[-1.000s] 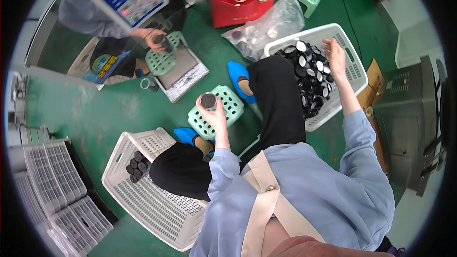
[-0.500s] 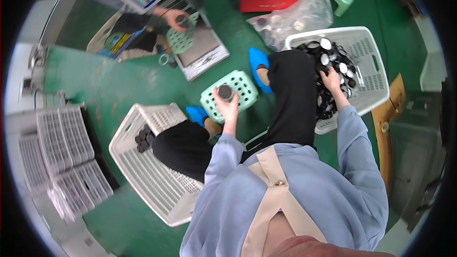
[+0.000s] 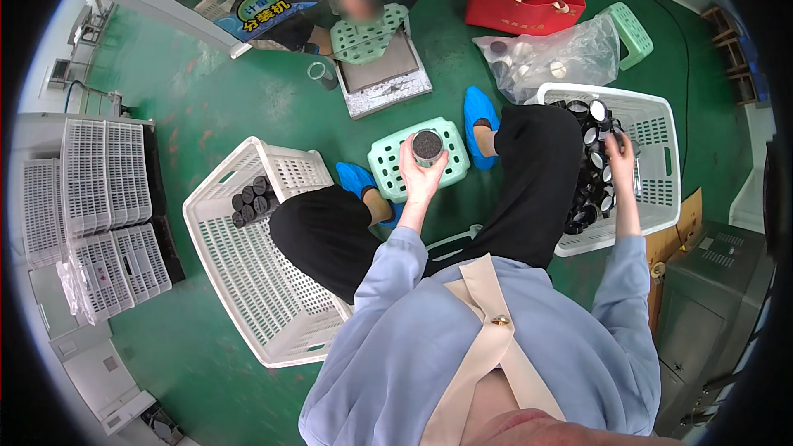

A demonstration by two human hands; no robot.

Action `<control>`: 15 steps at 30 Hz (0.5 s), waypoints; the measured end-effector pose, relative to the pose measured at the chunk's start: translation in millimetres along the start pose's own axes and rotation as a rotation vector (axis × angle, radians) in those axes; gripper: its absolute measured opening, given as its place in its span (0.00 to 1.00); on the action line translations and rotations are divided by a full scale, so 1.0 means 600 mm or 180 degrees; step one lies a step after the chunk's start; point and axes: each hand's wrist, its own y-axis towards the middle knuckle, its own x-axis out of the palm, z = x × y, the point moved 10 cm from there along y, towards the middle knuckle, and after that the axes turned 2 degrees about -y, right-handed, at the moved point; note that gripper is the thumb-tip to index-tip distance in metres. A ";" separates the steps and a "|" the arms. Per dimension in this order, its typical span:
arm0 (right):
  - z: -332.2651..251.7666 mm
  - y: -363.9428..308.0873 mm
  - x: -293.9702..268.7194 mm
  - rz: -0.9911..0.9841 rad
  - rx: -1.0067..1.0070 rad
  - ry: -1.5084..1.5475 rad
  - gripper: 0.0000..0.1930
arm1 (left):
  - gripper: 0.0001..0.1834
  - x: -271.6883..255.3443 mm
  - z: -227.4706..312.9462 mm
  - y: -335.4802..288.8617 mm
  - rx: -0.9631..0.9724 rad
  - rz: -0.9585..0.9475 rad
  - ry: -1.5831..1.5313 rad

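Observation:
My left hand (image 3: 420,175) is wrapped round a small clear jar (image 3: 427,147) filled with dark grains, its open top facing up. Hand and jar are over the pale green stool (image 3: 388,167). On the right, my right hand (image 3: 622,163) is at the heap of black lids (image 3: 596,161), several showing white insides. Its fingers are curled on a dark piece that looks like one of these lids, partly hidden by the fingers. The lids fill one side of a white basket (image 3: 657,169).
At left, another white basket (image 3: 285,314) has several dark jars (image 3: 250,202) grouped in its far corner. Ahead stand a machine's metal tray (image 3: 388,103) and an empty clear jar (image 3: 322,76). A clear bag (image 3: 562,58), red bag (image 3: 520,12) and green stool (image 3: 632,37) are behind.
The view has shifted, so most things appear elsewhere. My right hand has moved across the lids toward the heap's right side. My left hand still holds the jar over the stool.

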 end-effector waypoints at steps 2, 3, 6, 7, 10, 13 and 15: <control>-0.140 -0.074 -0.023 0.0089 0.0271 0.1625 0.34 | 0.39 -0.010 0.044 0.007 0.0277 -0.0245 -0.0019; -0.183 -0.094 -0.043 -0.0120 0.0212 0.2206 0.34 | 0.38 0.001 0.083 0.009 0.0432 -0.0418 -0.0010; -0.346 -0.164 -0.012 -0.1055 -0.0046 0.3737 0.34 | 0.37 -0.002 0.133 0.004 0.0358 -0.0496 -0.0485; -0.390 -0.192 0.013 -0.1471 -0.0071 0.3943 0.35 | 0.37 -0.005 0.154 0.001 0.0291 -0.0567 -0.0595; -0.482 -0.270 0.122 -0.2777 -0.0024 0.4474 0.38 | 0.37 -0.028 0.182 -0.012 0.0518 -0.0469 -0.0806; -0.507 -0.322 0.223 -0.3254 0.0282 0.4437 0.37 | 0.37 -0.050 0.196 -0.026 0.0718 -0.0437 -0.0554; -0.517 -0.346 0.277 -0.3401 0.0442 0.4268 0.35 | 0.37 -0.067 0.205 -0.035 0.0938 -0.0346 -0.0467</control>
